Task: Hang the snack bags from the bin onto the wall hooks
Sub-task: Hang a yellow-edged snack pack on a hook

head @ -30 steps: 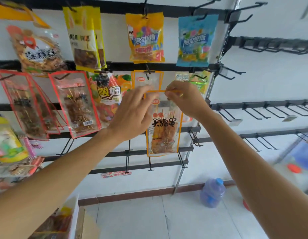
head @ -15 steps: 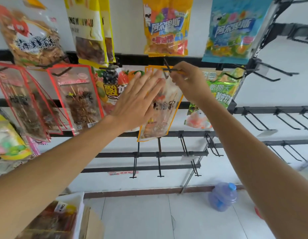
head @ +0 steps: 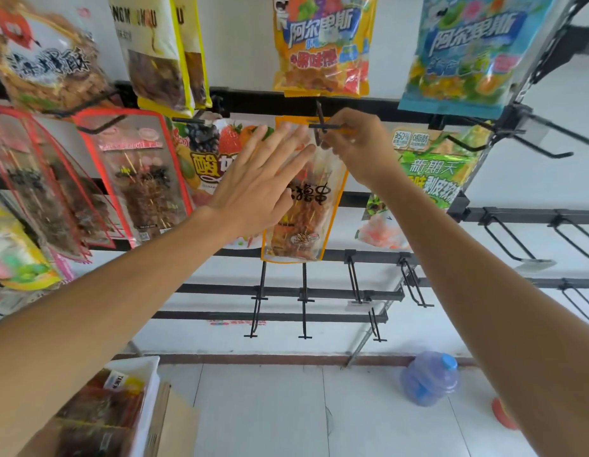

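The orange-edged snack bag (head: 306, 222), glossy clear film over skewers, sat at frame centre, its top at a thin black wire hook (head: 320, 126); the right hand (head: 359, 150) pinched that top edge, fingers curled; the left hand (head: 260, 183) lay flat on the bag, fingers straight and spread; a white plastic bin (head: 149, 407) stood lower left.

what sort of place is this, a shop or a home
Probably a small shop or a mock-up of one: black wall rails with peg hooks, branded snack bags hanging in rows, and a white bin of more bags below. The right hand pinches an orange-edged bag at a hook.
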